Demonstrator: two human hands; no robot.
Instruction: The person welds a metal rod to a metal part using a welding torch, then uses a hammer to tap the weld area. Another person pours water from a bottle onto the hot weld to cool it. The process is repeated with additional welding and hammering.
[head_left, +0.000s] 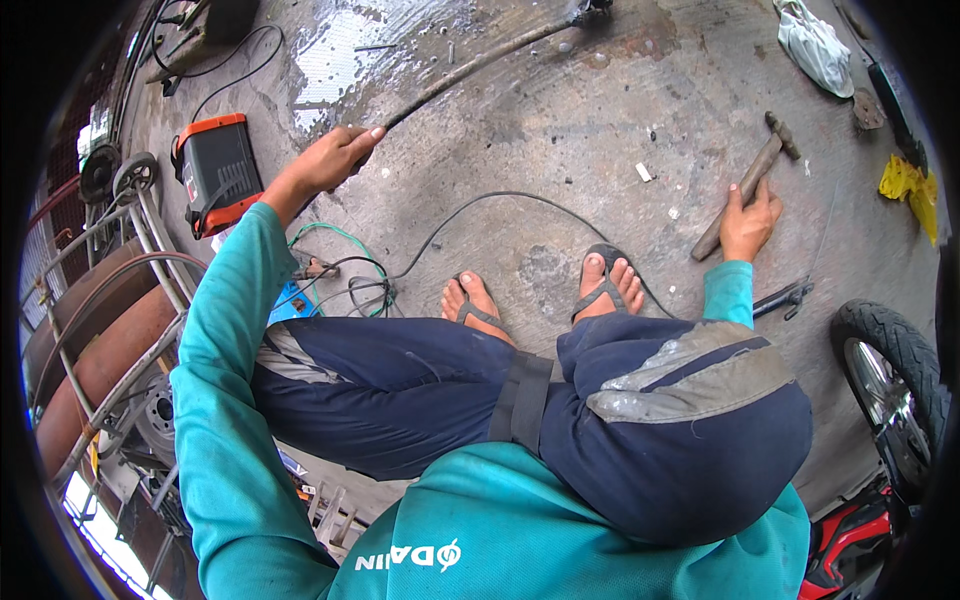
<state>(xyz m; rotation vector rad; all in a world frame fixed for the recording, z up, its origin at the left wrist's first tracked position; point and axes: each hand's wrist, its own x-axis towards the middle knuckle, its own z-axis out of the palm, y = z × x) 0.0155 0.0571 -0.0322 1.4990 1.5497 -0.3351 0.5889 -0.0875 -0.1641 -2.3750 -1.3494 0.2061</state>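
My left hand (338, 160) is closed around the near end of a long, slim rod (475, 66). The rod stretches away to the upper right, to a dark, clumpy end at the frame's top edge; I cannot make out what that end is. On the right, my right hand (750, 222) has its fingers wrapped about the wooden handle of a hammer (730, 208). The hammer's metal head points away from me, and its handle end is toward my feet. Whether the hammer rests on the concrete or is slightly lifted, I cannot tell.
An orange and black machine (218, 172) stands at the left, near tangled cables (375, 285). One black cable runs past my sandalled feet. Metal frames and wheels crowd the left edge. At the right are a white bag (815, 45), yellow plastic (905, 185) and a motorcycle wheel (890, 370).
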